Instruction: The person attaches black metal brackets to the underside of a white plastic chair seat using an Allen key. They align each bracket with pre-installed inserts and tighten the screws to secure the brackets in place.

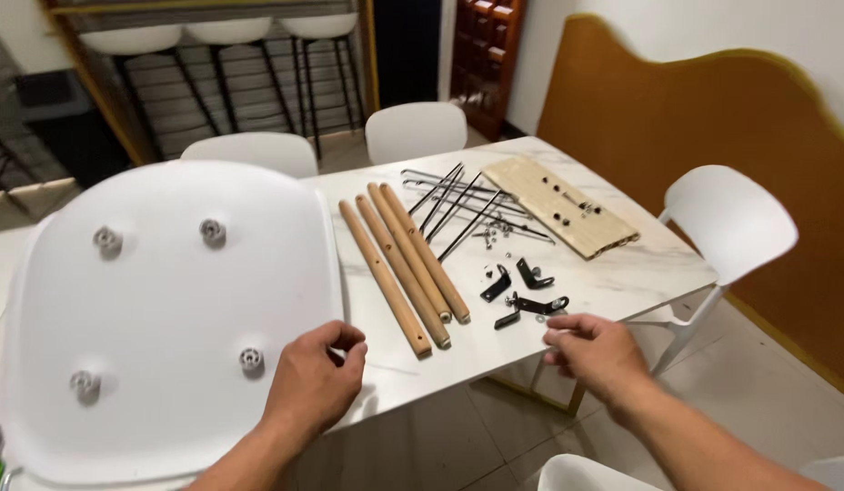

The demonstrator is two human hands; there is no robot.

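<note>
Left hand (315, 375) curled on smooth white seat shell (167, 309) edge — right hand (597, 350) loose, empty, beside black metal brackets (522, 295).

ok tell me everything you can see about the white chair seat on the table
The white chair seat looks like smooth moulded plastic, a rounded shell lying underside up on the marble-look table. Four grey round mounting bosses show on it, two upper, two lower. Its right edge lies close beside the wooden legs. The left hand rests at its lower right edge; the right hand is apart from it.
</note>
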